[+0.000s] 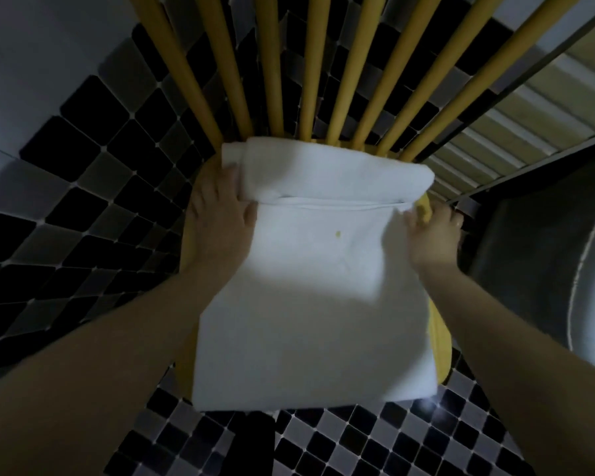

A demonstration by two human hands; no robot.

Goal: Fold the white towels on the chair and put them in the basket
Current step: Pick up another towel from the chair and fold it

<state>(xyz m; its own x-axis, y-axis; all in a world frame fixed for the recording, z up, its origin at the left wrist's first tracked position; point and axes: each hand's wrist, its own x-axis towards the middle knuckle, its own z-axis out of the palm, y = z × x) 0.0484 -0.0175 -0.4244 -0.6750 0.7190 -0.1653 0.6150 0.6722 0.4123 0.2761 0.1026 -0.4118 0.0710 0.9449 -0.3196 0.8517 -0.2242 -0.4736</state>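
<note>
On the yellow chair [438, 341], whose spindle back is fanning up toward 12 o'clock, the white towel [310, 304] is lying across the seat and covering nearly all of it. Its long axis is running from 6 o'clock, where the near edge is hanging over the seat front, to 12 o'clock, where the cloth is doubling into a thick roll against the spindles. A hemmed edge is crossing it from 9 to 3 o'clock, and both hands are working along that line.

At 9 o'clock of the towel, the left hand [217, 218] is lying spread, fingers resting on the side of the rolled fold and thumb pressing onto the flat layer just below the hem. At 3 o'clock, the right hand [430, 231] is curling its fingers onto the towel's right edge beside the hem; whether it is pinching the cloth or only pressing it cannot be told. Both hands are touching the towel, equally near, one at each end of the hem, so the next fold is likely turning on that crosswise line.

The towel is looking clean and smooth, apart from a tiny yellow speck [338, 234] just below the hem, near the middle. No basket is showing.
</note>
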